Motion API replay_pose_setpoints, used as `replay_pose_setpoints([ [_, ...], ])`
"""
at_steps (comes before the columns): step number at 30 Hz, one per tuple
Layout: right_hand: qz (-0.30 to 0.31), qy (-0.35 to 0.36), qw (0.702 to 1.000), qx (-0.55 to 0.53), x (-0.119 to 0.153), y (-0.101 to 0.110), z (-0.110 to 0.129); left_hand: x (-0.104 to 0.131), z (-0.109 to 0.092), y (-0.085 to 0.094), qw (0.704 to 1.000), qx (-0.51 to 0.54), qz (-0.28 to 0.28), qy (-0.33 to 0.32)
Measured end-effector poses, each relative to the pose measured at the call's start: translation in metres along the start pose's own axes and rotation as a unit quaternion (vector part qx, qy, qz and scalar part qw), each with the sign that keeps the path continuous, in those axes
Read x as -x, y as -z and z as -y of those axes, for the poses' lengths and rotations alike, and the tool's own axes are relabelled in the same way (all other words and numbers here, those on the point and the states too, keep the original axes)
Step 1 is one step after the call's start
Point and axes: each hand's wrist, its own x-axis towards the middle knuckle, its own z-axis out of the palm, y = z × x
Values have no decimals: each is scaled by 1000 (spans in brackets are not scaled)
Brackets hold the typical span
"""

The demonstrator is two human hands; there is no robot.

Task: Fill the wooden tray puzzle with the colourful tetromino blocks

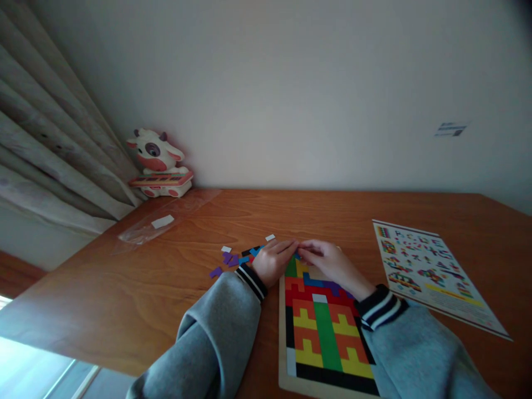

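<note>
"Where's the block puzzle board (282, 343)?"

"On the tabletop (187, 221), right in front of me, under my right forearm. Pale wooden rim, flat-lying pieces. Green column (328, 338) up the middle, white square (320, 298) at its head; orange and yellow interlock either side. Black strip along the near edge. Bare wood (318, 273) shows by my right hand (328, 260)."

"Hands?"

"Together at the far end, fingertips meeting or nearly so. Left hand (272, 260) reaches in from the side, right fingers curled. Blue shows beneath; whether either hand grips it, I can't tell. Likely two hands for fine alignment."

"Loose pieces?"

"Purple pieces (234, 260), blue and black ones too, beside my left hand, presumably for easy reach. Pattern sheet (440, 277) lies right of the board, printed side up, probably for consulting."

"Farther out?"

"Clear plastic bag (141, 230) to the left, cow toy keyboard (160, 160) against the wall."
</note>
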Motion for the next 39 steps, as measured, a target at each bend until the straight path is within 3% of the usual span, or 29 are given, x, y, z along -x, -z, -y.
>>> replay_pose_setpoints([
  [7, -68, 23, 992, 99, -8, 3, -12, -3, -3, 9, 995, 24, 4, 97],
  [19, -78, 66, 973, 208, -5, -8, -23, 1, -6, 10, 992, -50, 103, 50],
  [29, -27, 71, 982, 175, 7, 5, -11, 2, -7, 12, 992, -56, 102, 53],
  [34, -38, 60, 981, 183, 16, 11, -5, 12, 24, 45, 993, -64, 68, 70],
  [37, -42, 52, 979, 192, 18, 12, -3, 28, 53, 70, 993, -29, 106, 46],
  [39, -41, 52, 978, 199, 18, 12, -4, 38, 66, 80, 990, -15, 126, 66],
])
